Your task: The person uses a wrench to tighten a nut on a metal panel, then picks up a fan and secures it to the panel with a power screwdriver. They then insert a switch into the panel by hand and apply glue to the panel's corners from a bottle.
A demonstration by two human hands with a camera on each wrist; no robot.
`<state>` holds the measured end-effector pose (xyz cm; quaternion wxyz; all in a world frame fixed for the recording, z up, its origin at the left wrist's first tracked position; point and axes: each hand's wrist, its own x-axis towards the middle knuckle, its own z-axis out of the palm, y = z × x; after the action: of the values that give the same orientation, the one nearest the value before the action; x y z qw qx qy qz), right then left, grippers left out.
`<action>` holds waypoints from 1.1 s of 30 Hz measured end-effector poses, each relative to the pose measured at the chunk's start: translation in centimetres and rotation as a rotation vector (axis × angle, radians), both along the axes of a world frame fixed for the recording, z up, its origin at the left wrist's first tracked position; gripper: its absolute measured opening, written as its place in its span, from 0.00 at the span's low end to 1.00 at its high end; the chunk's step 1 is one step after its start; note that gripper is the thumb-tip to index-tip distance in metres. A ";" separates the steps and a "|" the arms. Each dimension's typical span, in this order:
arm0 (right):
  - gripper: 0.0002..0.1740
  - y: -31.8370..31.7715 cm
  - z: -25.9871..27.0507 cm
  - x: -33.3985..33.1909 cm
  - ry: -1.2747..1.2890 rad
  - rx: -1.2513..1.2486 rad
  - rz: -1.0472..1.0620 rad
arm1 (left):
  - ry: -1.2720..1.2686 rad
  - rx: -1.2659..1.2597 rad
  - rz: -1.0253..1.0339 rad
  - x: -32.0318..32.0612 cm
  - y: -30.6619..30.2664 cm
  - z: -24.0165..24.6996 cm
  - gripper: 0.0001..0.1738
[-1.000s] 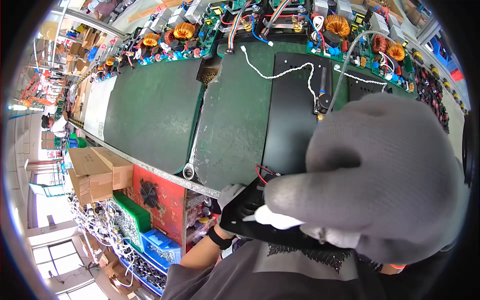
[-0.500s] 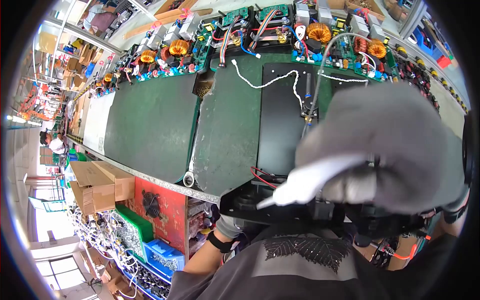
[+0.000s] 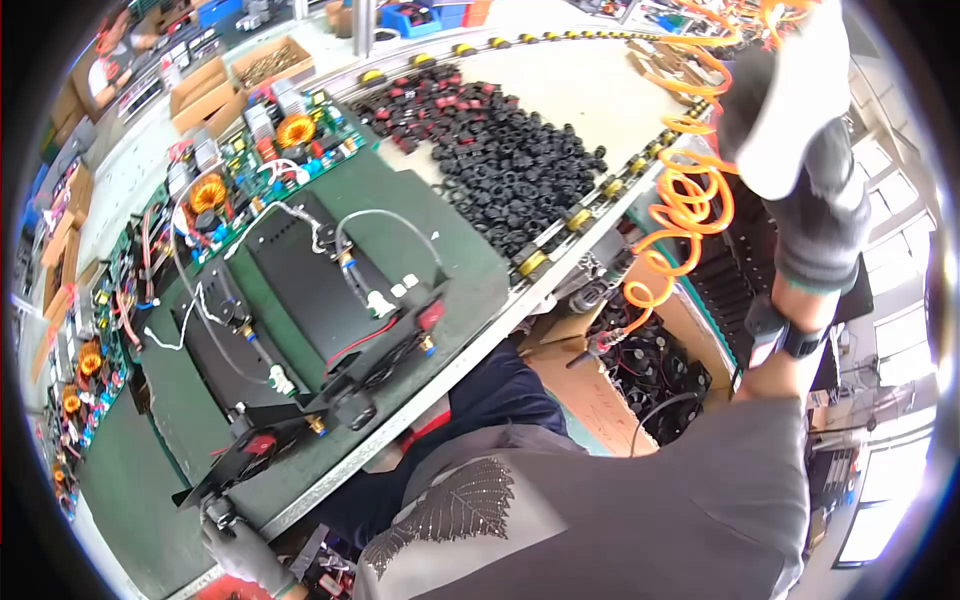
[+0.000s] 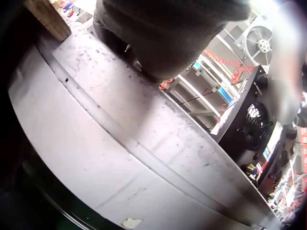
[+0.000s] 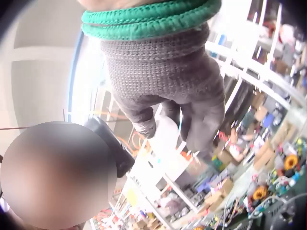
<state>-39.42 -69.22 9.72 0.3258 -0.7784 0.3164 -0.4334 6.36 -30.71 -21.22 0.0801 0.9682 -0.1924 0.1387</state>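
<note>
At the lower left of the head view, my gloved left hand (image 3: 245,555) grips the near end of a black panel (image 3: 235,468), fingers around a round black part (image 3: 220,512). The panel carries a red switch (image 3: 262,443). In the left wrist view the left hand (image 4: 168,36) shows above the pale bench edge (image 4: 139,129), its fingertips hidden. My gloved right hand (image 3: 828,165), raised at the upper right, holds a white squeeze bottle (image 3: 800,95). The right wrist view shows this right hand (image 5: 165,86) with fingers curled about the white bottle (image 5: 166,132).
A second black panel (image 3: 385,355) stands on the green mat (image 3: 460,250). Circuit boards (image 3: 295,150) line the back. Behind lies a heap of small black parts (image 3: 520,150). A coiled orange hose (image 3: 690,200) hangs beside the right arm, above a carton (image 3: 575,375) of black parts.
The head view has swung to the right. My right hand has lifted the white bottle from over the black panel to the upper right, while the left hand stays at the panel's end.
</note>
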 end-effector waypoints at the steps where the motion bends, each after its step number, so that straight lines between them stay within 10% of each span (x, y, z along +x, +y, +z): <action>1: 0.40 0.3 -0.8 -2.4 -0.150 -0.009 0.034 | 0.017 0.004 0.016 0.0 -0.2 0.3 0.31; 7: 0.20 2.5 -10.3 -12.6 -0.187 0.053 -0.679 | 0.130 -0.122 -0.008 0.3 -1.0 2.2 0.29; 12: 0.13 -4.6 -25.8 -17.5 0.239 0.198 -0.761 | 0.169 -0.089 0.030 1.8 -0.8 2.1 0.30; 15: 0.20 -10.9 -36.9 -19.2 0.032 0.275 -0.662 | 0.181 -0.105 0.068 1.0 -1.5 2.8 0.21; 20: 0.17 -5.0 -32.3 -14.7 0.203 0.262 -0.638 | 0.252 -0.260 0.037 0.4 -1.6 2.3 0.20; 24: 0.15 1.3 -29.9 -25.2 0.352 0.239 -0.410 | 0.336 -0.325 0.125 -1.8 -3.5 4.1 0.24; 25: 0.15 0.7 -26.3 -14.5 0.388 0.234 -0.342 | 0.321 -0.363 0.084 -1.3 -2.8 3.3 0.27; 28: 0.13 -2.3 -27.2 -21.7 1.115 0.248 -0.017 | 0.195 -0.339 0.123 -2.2 -3.2 4.2 0.25; 30: 0.13 3.4 -17.7 -10.6 1.019 1.013 -0.100 | 0.156 -0.359 0.111 -2.6 -3.6 4.2 0.22; 33: 0.12 6.8 -16.0 -3.1 0.904 0.541 0.389 | 0.166 -0.430 0.062 -2.6 -3.4 3.4 0.18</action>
<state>-42.56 -62.42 -6.26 0.4196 -0.8195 0.3751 0.1081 3.74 -34.09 -17.83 0.2958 0.9423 -0.1215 0.0990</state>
